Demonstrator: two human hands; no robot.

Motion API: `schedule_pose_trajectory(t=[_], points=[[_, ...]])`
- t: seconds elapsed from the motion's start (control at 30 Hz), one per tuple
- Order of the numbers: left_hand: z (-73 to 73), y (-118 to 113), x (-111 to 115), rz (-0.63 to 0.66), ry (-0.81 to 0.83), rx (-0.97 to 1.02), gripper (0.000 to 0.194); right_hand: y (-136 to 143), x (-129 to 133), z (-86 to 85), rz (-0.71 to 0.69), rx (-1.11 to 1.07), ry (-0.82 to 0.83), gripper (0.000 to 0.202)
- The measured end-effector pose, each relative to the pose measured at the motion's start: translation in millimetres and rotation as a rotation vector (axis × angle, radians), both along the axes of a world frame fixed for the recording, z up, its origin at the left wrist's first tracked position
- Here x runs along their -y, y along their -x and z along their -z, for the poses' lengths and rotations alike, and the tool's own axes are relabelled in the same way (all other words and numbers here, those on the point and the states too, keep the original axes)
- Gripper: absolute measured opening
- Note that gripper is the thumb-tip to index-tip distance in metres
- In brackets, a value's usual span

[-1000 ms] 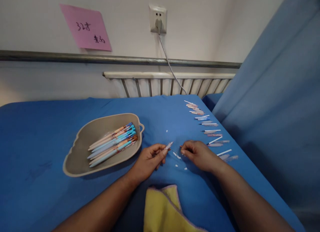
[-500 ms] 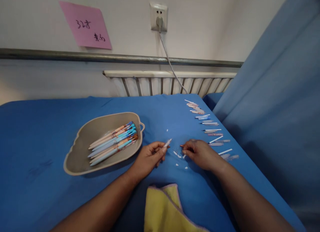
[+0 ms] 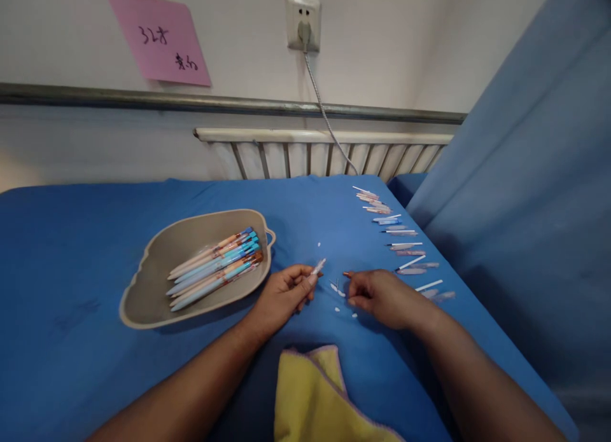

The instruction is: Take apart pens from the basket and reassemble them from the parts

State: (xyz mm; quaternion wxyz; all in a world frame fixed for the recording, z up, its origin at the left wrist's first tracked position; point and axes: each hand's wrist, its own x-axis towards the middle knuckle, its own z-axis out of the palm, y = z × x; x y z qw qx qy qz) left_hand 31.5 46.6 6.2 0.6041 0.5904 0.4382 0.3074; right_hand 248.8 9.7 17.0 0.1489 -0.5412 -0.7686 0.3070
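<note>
Between the thumb and fingers of my left hand [image 3: 292, 292] is a short pale pen part [image 3: 319, 266], tilted up to the right. My right hand [image 3: 382, 297] has its fingers pinched together over the sheet, beside small white pieces [image 3: 338, 290]; a reddish-brown tip [image 3: 348, 274] shows at its fingers, and I cannot make out what they hold. Left of my hands, a beige tray [image 3: 157, 264] holds several pens [image 3: 214, 270] with blue, orange and brown ends. Pen parts and white refills [image 3: 409, 262] lie in groups along the right side.
A yellow cloth [image 3: 310, 397] lies near the front on the blue sheet [image 3: 86, 238]. A blue curtain [image 3: 534, 175] hangs at the right. Behind are a white rail [image 3: 286, 135] and a socket [image 3: 303, 22] with a cable plugged in.
My right hand has shifted slightly down and its fingers now cover a small white piece that showed beside them. The whole view has moved a little; my left hand keeps its hold.
</note>
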Motion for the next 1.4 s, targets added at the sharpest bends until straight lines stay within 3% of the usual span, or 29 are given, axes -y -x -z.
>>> schedule_pose_trajectory(t=[0.23,0.47,0.6,0.7,0.8,0.9,1.07,1.4], points=[[3.2,2.7,-0.2,0.026,-0.038,-0.004,0.028,35.9,10.7,1.0,-0.126,0.196,-0.176,0.011],[-2.6,2.6,11.7,0.008,-0.189,0.016,0.023,40.6,14.8,-1.0,-0.14,0.338,-0.197,0.018],[-7.6,3.0,18.3,0.009,-0.302,0.017,0.016,35.5,10.4,-1.8,-0.046,0.113,-0.209,0.014],[-10.9,3.1,21.1,0.006,-0.389,0.002,0.012,32.0,7.0,-6.2,0.15,-0.272,-0.267,0.01],[-12.4,3.5,23.3,-0.004,-0.468,-0.034,0.01,32.4,7.8,-14.4,0.355,-0.702,-0.22,0.006],[-11.6,4.6,25.5,-0.005,-0.543,-0.083,0.01,35.5,12.0,-22.5,0.404,-0.952,-0.134,0.006],[-10.9,5.8,27.6,0.034,-0.622,-0.152,0.013,37.9,19.5,-29.6,0.318,-1.06,-0.119,0.003],[-8.3,5.6,26.5,0.05,-0.671,-0.176,0.016,36.4,22.6,-27.0,0.199,-0.891,-0.325,0.004]])
